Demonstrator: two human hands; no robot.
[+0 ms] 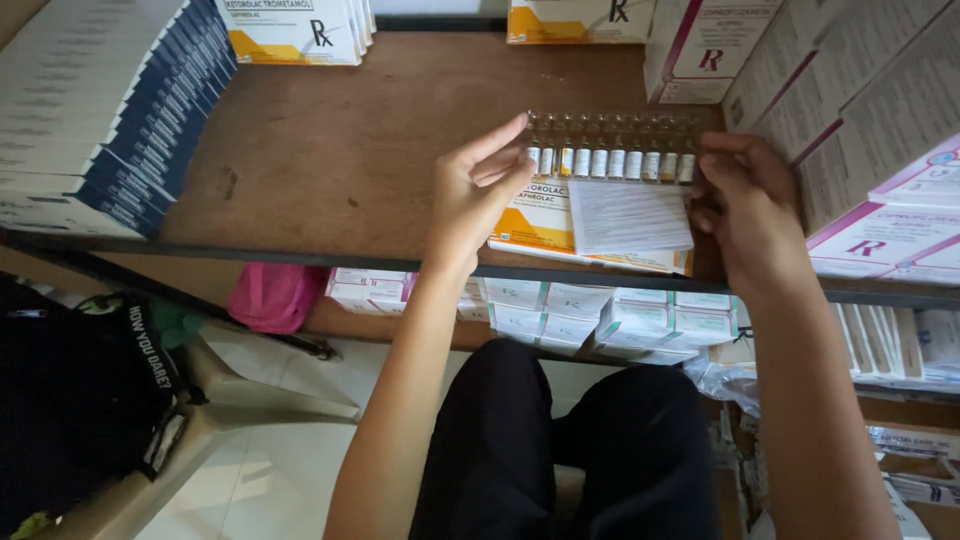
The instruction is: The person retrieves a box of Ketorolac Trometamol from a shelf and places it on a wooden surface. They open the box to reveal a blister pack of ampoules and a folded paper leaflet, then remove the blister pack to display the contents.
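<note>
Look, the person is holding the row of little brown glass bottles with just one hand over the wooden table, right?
Not quite. Both hands hold it: the left hand pinches one end of the row of little brown glass bottles and the right hand grips the other end. The head view shows this. The rest is right: it is over the wooden table.

Centre frame, a white-and-orange flat carton (540, 215) lies under a white folded leaflet (628, 215). Navy-edged white boxes (100, 120) fill the upper left; white-and-magenta cartons (880, 130) stack at right.
</note>
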